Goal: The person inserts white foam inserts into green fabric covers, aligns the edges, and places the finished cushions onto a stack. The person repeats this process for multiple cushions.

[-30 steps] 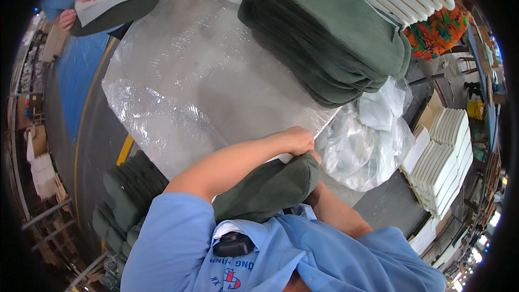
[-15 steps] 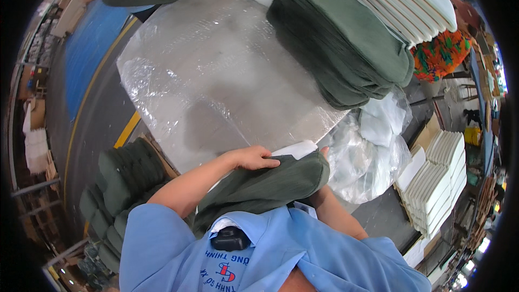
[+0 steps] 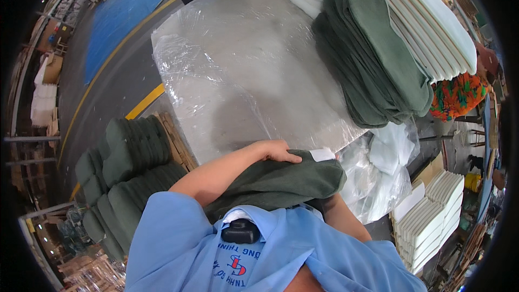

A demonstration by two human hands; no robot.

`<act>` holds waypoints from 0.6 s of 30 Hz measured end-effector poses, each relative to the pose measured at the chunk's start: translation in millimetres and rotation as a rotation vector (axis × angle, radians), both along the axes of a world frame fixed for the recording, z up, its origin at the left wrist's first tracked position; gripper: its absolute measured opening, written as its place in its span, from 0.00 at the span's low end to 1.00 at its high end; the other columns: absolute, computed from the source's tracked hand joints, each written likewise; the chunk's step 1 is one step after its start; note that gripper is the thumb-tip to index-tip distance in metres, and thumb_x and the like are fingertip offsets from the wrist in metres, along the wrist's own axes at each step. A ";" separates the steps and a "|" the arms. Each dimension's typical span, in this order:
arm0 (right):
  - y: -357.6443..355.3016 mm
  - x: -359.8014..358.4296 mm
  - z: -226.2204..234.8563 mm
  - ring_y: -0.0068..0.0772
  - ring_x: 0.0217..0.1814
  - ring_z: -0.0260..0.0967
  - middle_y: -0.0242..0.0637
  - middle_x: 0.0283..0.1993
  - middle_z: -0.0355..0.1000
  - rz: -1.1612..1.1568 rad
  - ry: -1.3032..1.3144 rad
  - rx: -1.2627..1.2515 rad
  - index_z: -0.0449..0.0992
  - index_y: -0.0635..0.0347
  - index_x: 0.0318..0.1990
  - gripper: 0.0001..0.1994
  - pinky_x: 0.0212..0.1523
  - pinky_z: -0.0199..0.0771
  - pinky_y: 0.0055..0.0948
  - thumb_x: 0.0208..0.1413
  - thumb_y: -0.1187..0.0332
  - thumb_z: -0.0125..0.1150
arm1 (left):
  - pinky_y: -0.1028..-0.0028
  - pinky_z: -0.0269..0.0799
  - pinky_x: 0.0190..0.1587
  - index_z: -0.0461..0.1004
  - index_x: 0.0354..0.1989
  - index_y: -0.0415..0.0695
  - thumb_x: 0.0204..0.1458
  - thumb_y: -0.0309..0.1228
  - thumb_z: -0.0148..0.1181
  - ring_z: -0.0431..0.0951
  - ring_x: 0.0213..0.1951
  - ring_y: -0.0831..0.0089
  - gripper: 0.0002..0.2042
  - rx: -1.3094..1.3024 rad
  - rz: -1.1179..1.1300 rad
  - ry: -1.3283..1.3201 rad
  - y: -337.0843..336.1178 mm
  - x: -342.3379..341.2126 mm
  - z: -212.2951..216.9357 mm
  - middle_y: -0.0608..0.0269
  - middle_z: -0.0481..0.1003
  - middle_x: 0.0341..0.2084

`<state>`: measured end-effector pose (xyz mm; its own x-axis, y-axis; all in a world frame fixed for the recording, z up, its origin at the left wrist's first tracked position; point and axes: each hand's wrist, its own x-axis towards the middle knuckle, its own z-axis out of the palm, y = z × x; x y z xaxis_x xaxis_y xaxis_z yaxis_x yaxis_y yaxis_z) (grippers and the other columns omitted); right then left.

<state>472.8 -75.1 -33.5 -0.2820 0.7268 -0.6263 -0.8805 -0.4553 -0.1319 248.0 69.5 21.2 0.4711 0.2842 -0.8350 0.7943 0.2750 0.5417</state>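
Observation:
A dark green fabric-covered cushion (image 3: 281,184) rests against my body at the table's near edge. My left hand (image 3: 275,150) lies on top of it, fingers closed on the green cover next to a white foam corner (image 3: 323,154) that sticks out. My right hand is hidden under the cushion; only the right forearm (image 3: 340,219) shows below it. The table (image 3: 254,70) is wrapped in clear plastic film.
A tall stack of green covers (image 3: 378,59) and white foam pads (image 3: 432,27) sits at the table's far right. More green cushions (image 3: 130,157) are stacked on a pallet to my left. White foam slabs (image 3: 438,205) and plastic bags (image 3: 384,173) lie to the right.
The green cushion has been drawn closer to my body and lies flatter. My left hand has slid along its top, and the white foam corner now pokes out.

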 end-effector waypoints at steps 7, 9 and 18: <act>3.8 4.2 -19.5 0.48 0.67 0.71 0.42 0.68 0.71 -0.013 -0.023 0.071 0.69 0.48 0.70 0.39 0.70 0.71 0.50 0.68 0.27 0.40 | 0.58 0.76 0.53 0.82 0.54 0.39 0.57 0.43 0.71 0.84 0.50 0.53 0.23 0.411 0.092 -0.232 -6.5 21.0 -6.6 0.44 0.84 0.46; 1.9 6.2 -21.2 0.48 0.67 0.71 0.42 0.68 0.71 -0.011 -0.024 0.055 0.69 0.48 0.70 0.38 0.70 0.71 0.49 0.68 0.28 0.40 | 0.58 0.76 0.51 0.82 0.50 0.37 0.60 0.48 0.67 0.84 0.46 0.53 0.24 0.414 0.066 -0.250 -7.1 -3.5 -5.1 0.44 0.84 0.42; 8.5 -2.9 3.3 0.47 0.65 0.73 0.42 0.67 0.73 0.057 0.004 0.064 0.70 0.51 0.69 0.37 0.68 0.73 0.48 0.69 0.31 0.43 | 0.49 0.74 0.48 0.80 0.41 0.45 0.68 0.47 0.55 0.79 0.45 0.40 0.18 0.683 0.166 -0.030 -79.3 -111.6 -21.6 0.44 0.81 0.38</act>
<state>469.9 -66.5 -30.2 -0.3265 0.7481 -0.5777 -0.8540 -0.4954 -0.1588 136.3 -9.8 -0.4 0.3959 0.8106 -0.4314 0.7534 -0.0182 0.6573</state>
